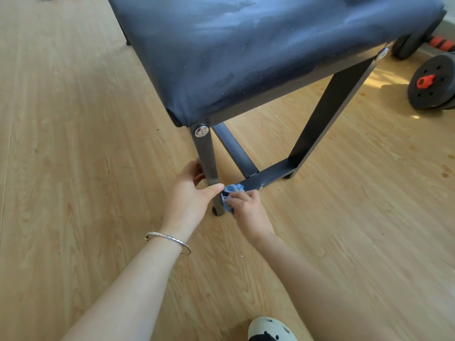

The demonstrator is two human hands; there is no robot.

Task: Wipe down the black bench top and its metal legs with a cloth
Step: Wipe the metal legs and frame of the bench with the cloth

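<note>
The leg step is in hand: left hand [190, 190] grips the near leg [208, 163], right hand [243, 205] pinches the cloth [231, 193] beside it. Next, I judge, the crossbar [268, 177].

No readable text, labels or numbers anywhere.

One black bench top [246, 50] fills the upper middle of the frame, with two metal legs [208, 163] showing below it, two silver bolts [201, 131], one blue cloth [231, 193], two hands [189, 193], one bracelet [170, 241] and one weight plate [433, 82] at the right edge.
</note>
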